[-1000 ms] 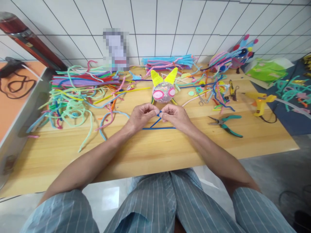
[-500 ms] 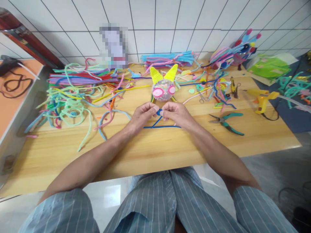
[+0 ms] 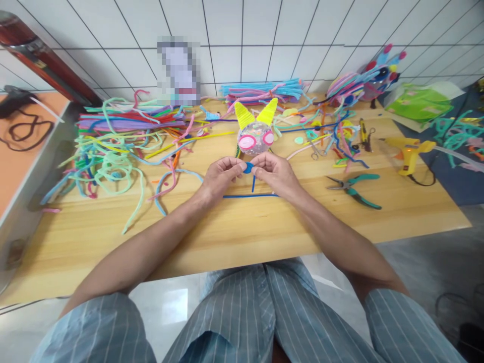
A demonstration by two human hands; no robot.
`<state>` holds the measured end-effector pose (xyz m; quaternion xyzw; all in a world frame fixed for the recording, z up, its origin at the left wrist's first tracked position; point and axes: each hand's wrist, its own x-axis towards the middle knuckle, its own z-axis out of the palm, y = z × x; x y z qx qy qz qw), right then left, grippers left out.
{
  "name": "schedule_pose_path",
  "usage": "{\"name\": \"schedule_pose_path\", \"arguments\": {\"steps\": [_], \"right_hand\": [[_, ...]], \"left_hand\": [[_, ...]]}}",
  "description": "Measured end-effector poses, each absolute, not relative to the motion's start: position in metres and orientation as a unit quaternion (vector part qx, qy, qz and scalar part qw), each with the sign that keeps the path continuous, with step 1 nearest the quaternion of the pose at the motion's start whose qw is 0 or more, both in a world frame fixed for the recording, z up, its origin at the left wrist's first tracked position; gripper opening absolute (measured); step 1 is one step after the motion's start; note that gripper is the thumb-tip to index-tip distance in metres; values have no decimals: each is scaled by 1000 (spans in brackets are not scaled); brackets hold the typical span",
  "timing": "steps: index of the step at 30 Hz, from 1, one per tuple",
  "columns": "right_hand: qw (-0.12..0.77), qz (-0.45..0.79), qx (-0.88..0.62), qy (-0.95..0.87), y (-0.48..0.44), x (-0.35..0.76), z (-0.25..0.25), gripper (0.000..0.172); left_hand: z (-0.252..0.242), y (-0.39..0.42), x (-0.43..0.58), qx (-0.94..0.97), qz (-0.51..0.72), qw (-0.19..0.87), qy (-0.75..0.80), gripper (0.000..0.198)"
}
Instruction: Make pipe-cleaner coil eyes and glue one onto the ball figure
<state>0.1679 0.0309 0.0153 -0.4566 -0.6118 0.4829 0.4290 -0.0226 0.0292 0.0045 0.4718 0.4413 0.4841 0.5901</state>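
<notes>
Between my hands is a blue pipe cleaner coil (image 3: 248,168), round and flat, with a straight tail pointing down toward the table. My left hand (image 3: 226,174) pinches its left edge between thumb and finger. On the other edge, my right hand (image 3: 273,172) has thumb and fingertips closed. Below them a straight blue pipe cleaner (image 3: 245,195) lies on the wooden table (image 3: 234,237). Just beyond my hands sits a clear ball figure (image 3: 255,138) with yellow pointed ears and pink-rimmed oval eyes; its lower part is hidden behind my fingers.
Loose pipe cleaners (image 3: 117,166) pile up at left, and a blue and pink bundle (image 3: 262,92) lies at the back. To the right are teal-handled pliers (image 3: 353,189), scissors (image 3: 315,151) and a yellow glue gun (image 3: 410,154). A finished-looking colourful figure (image 3: 372,83) stands by the wall.
The blue coil has turned, showing more of its flat face, and its tail now hangs nearly straight down instead of slanting left. Both hands stay in about the same place.
</notes>
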Motion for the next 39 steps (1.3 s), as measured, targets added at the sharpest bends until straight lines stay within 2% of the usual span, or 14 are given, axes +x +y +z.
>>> {"name": "schedule_pose_path", "arguments": {"steps": [11,26,34,39], "right_hand": [[454,479,-445,-606,31,165,11,14],[463,466,-432,-618,31,165,7,13],[473,466,-424,-616,29,163,6,16],[479,455,-431,-614,29,162,5,17]], "left_hand": [[3,27,-21,421,483,652,405,42],[0,26,-17,420,474,662,401,28],[0,24,-16,422,479,658,400,26],[-1,23,-15,445,492,638,392,32]]}}
